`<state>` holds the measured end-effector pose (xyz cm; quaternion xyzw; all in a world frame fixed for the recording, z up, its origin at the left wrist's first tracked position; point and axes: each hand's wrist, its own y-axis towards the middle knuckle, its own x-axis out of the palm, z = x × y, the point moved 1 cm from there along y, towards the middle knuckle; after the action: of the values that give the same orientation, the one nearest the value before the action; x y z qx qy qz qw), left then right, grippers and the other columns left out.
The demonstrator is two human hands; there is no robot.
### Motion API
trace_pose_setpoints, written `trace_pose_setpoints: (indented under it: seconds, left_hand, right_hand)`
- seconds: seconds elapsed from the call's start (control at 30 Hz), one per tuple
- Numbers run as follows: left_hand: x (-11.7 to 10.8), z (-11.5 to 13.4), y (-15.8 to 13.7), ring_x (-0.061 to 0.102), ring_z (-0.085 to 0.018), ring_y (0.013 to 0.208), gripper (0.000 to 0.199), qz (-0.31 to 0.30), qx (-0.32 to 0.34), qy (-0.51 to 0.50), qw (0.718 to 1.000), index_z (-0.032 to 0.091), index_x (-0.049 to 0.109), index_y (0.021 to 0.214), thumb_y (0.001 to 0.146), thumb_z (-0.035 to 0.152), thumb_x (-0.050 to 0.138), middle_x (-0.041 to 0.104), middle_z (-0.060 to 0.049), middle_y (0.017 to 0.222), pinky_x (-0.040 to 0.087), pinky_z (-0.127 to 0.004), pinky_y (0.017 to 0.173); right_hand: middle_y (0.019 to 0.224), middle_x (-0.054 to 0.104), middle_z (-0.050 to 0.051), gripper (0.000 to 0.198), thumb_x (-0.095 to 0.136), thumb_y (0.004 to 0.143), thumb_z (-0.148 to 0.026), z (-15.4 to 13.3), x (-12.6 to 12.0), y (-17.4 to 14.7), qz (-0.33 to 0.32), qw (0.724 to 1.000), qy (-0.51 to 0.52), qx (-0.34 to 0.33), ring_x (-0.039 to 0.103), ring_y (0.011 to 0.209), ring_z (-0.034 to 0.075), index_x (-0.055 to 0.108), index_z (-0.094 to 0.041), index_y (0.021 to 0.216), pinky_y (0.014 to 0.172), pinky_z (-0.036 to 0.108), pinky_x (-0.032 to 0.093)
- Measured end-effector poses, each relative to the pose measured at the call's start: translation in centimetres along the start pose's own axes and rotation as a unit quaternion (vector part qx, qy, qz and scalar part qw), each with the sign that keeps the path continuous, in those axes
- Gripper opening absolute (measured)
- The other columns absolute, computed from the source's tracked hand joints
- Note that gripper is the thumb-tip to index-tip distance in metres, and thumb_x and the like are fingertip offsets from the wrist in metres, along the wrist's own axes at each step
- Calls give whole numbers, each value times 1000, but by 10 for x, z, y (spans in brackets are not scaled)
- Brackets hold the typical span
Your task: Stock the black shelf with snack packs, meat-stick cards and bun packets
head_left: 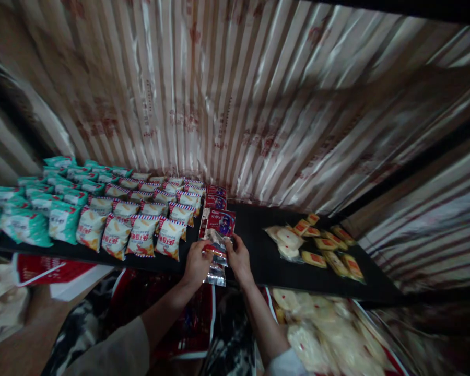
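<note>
Your left hand (196, 262) and right hand (238, 257) both grip the red packet (218, 246) at the shelf's (258, 245) front edge, fingers closed on its sides. It lies in the red row, just right of the white packets (141, 230). Yellow packets (329, 248) lie well apart, right.
</note>
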<state>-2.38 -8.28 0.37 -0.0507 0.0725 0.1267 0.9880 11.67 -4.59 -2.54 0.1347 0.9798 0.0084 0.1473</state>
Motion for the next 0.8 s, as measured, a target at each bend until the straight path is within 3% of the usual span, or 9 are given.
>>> trace_pose_setpoints:
  seconds: [0.1,0.23,0.37,0.53,0.67,0.8]
  left_hand:
    - [3,2,11,57,-20,98,34,-1,28,50,998,17,67,94,67,3,55,60,-8,103,42,-33,96]
    - [8,-6,21,57,-21,97,36,7,43,102,994,15,66,97,66,3,53,58,-10,104,43,-33,95]
    - [10,-13,22,56,-21,100,40,4,50,156,987,16,64,105,69,5,51,55,-10,110,44,-33,93]
    - [8,-7,13,50,-26,105,35,8,81,293,953,15,63,109,75,14,52,57,-12,109,41,-40,95]
    - [9,-5,10,47,-25,109,33,22,116,334,935,17,62,108,76,15,52,54,-11,115,41,-39,96]
    - [10,-7,8,45,-27,112,38,30,146,362,920,14,60,112,75,12,51,51,-13,121,41,-40,96]
  right_hand:
    - [111,62,15,44,51,77,-40,1,5,13,26,992,-111,-48,55,105,27,61,-12,109,94,40,40]
    - [119,56,16,40,47,79,-35,4,16,21,30,983,-164,-79,49,113,27,63,-11,107,98,40,37]
    - [122,55,16,39,46,79,-32,10,24,23,29,980,-184,-75,47,116,28,62,-12,108,99,41,35]
    - [122,54,17,43,43,80,-31,15,29,23,27,979,-191,-59,47,116,28,59,-9,113,100,41,35]
    - [121,56,15,43,43,80,-32,16,30,20,34,982,-177,-52,47,114,28,56,-13,117,99,40,35]
    - [126,51,15,50,42,81,-32,9,28,17,64,975,-195,-85,43,119,28,47,-12,127,100,43,34]
